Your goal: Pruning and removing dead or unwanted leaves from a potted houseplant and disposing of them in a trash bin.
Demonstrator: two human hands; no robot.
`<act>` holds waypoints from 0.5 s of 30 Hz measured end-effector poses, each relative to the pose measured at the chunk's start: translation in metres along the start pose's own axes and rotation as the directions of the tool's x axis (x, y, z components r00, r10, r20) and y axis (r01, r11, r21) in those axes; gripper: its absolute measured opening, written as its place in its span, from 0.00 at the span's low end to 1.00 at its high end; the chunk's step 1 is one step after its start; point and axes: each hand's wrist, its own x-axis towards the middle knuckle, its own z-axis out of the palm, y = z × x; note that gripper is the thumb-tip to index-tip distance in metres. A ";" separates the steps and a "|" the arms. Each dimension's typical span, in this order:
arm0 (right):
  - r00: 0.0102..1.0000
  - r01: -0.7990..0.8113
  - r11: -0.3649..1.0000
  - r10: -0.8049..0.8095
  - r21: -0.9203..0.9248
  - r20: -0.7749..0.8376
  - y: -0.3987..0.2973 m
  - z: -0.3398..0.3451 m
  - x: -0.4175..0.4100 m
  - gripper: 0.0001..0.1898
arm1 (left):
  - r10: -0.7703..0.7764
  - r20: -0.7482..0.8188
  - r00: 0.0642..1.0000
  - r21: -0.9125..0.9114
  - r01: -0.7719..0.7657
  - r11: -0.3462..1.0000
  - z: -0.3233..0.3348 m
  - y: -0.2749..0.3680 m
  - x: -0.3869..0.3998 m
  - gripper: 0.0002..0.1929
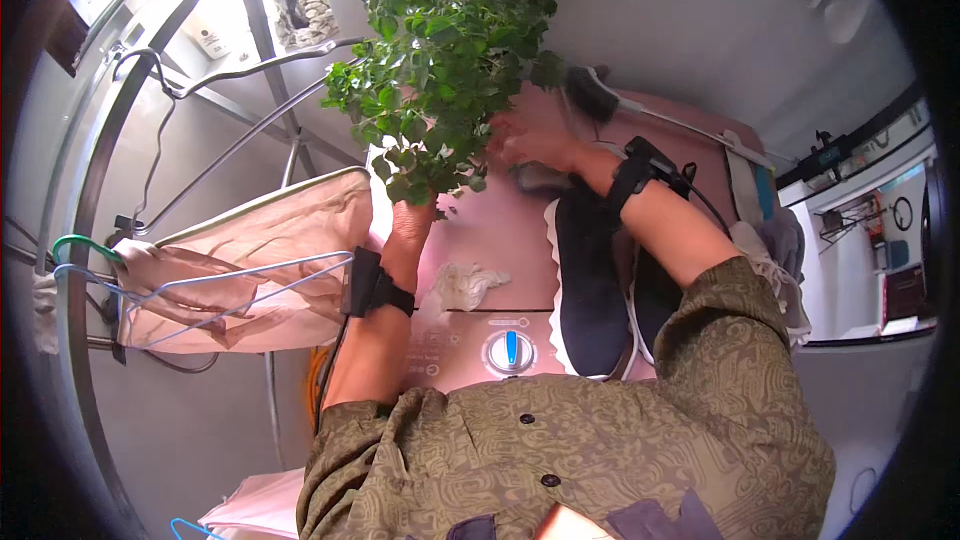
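A bushy, green-leaved plant (450,67) stands in front of me over the back of a pink washing machine (495,240). Leaves cover most of my left hand (414,216), which reaches under the plant's lower left side; what its fingers hold is hidden. At the plant's right edge is my right hand (517,141), blurred and partly behind foliage, so its grip is unclear. Below my right forearm lie dark shoes (592,285) with white edges. A crumpled white cloth or tissue (466,285) rests on the lid, between my forearms.
The machine's control knob (511,351) faces me. A dark-bristled brush (592,94) with a long handle lies at the back right. To the left, a metal rack (97,187) carries a pink cloth (262,247) and wire hangers (247,281). Fabrics (776,247) hang at the machine's right side.
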 end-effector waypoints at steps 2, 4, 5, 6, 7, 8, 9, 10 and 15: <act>0.995 -0.053 0.998 0.052 0.017 0.084 0.007 -0.011 0.003 0.20 | -0.076 -0.134 0.988 -0.230 0.044 0.972 -0.010 0.007 -0.006 0.11; 0.993 -0.081 0.997 0.080 0.010 0.085 0.013 -0.019 0.002 0.18 | -0.312 -0.036 0.949 -0.476 0.258 0.840 -0.019 0.024 -0.015 0.11; 0.996 -0.066 0.998 0.066 0.002 0.056 0.014 -0.022 0.001 0.17 | -0.411 0.038 0.911 -0.579 0.356 0.734 -0.025 0.036 -0.019 0.10; 0.996 -0.078 0.997 0.079 -0.009 0.039 0.015 -0.023 0.001 0.17 | -0.500 0.122 0.857 -0.659 0.447 0.605 -0.032 0.047 -0.024 0.10; 0.999 -0.035 0.998 0.036 -0.049 0.022 0.014 -0.022 -0.002 0.14 | -0.576 0.209 0.791 -0.719 0.523 0.458 -0.040 0.058 -0.030 0.10; 1.000 -0.016 0.995 0.018 -0.094 0.016 0.011 -0.023 -0.004 0.12 | -0.532 0.219 0.818 -0.700 0.511 0.499 -0.049 0.068 -0.034 0.09; 1.000 0.006 0.992 -0.005 -0.125 0.006 0.007 -0.022 -0.006 0.09 | -0.484 0.233 0.843 -0.679 0.498 0.540 -0.056 0.077 -0.037 0.10; 1.000 -0.008 0.999 0.007 -0.047 -0.006 0.003 -0.021 -0.008 0.08 | -0.449 0.252 0.857 -0.633 0.497 0.594 -0.063 0.086 -0.039 0.11; 0.998 -0.047 0.987 0.053 0.153 -0.035 -0.037 -0.018 -0.028 0.07 | -0.583 0.349 0.733 -0.640 0.642 0.423 -0.087 0.123 -0.058 0.11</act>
